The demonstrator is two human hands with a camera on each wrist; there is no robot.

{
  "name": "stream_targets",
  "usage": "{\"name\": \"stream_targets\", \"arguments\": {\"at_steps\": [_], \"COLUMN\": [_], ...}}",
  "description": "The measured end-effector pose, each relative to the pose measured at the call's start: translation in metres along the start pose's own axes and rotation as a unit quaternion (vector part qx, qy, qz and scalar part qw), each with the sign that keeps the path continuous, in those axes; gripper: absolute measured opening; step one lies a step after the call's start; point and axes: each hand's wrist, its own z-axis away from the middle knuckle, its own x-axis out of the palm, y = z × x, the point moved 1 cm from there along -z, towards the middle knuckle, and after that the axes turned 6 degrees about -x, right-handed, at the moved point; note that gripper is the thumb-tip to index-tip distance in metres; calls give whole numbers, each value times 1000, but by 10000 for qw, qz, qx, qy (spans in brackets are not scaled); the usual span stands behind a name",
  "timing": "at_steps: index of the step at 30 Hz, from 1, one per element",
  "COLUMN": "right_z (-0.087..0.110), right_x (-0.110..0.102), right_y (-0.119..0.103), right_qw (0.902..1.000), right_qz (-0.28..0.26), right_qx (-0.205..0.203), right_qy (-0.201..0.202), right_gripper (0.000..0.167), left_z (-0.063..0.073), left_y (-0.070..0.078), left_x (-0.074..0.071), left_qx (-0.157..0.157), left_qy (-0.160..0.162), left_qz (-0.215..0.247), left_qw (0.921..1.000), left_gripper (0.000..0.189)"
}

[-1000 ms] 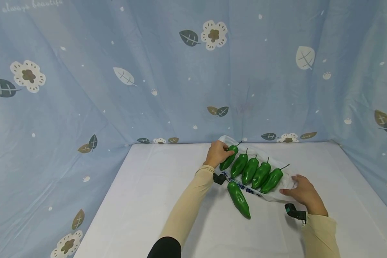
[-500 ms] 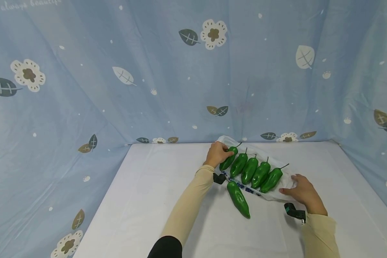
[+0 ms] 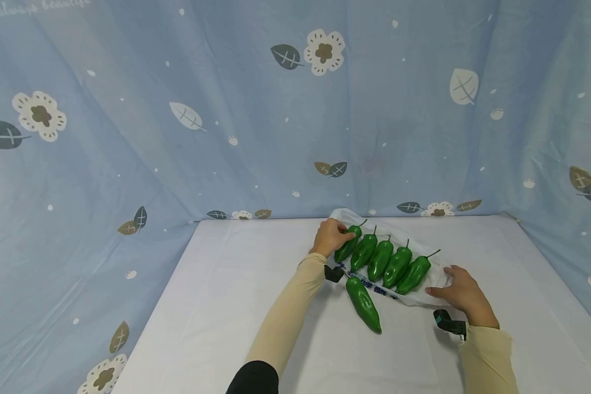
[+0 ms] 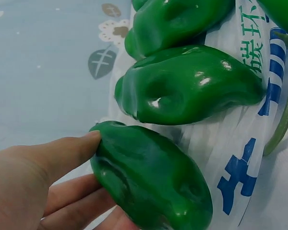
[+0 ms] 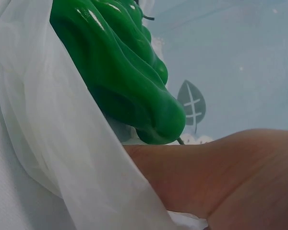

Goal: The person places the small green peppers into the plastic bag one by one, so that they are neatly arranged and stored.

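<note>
At the bag's left end, my left hand (image 3: 328,238) pinches the leftmost green pepper (image 3: 346,249) between thumb and fingers. The left wrist view shows the thumb on one end of this glossy pepper (image 4: 149,172), fingers beneath it. Several more green peppers (image 3: 397,267) lie side by side in a slanted row on a white plastic bag (image 3: 435,279) with blue print. My right hand (image 3: 468,295) holds the bag's right end, thumb in front and fingers behind. In the right wrist view, the bag (image 5: 43,110) hides the fingertips.
A single green pepper (image 3: 363,306) lies on the white tabletop (image 3: 226,306) in front of the bag, its stem end by the left wrist camera (image 3: 334,273). A blue patterned curtain (image 3: 256,137) rises behind the table and along both sides.
The pepper in my left hand has shifted slightly toward the front. Both hands and the other peppers stay nearly in place.
</note>
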Motion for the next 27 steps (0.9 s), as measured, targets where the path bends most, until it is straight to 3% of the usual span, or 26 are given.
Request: {"name": "stream_targets", "arguments": {"at_steps": [27], "right_z": [-2], "right_x": [2], "right_y": [1], "right_qw": [10000], "right_qz": [-3], "right_qx": [39], "right_qy": [59], "right_gripper": [93], "left_z": [3], "left_y": [-2], "left_x": [3], "left_qx": [-55], "left_qy": [-100], "left_qz": [-17], "left_qw": [9999], "left_gripper": [28]}}
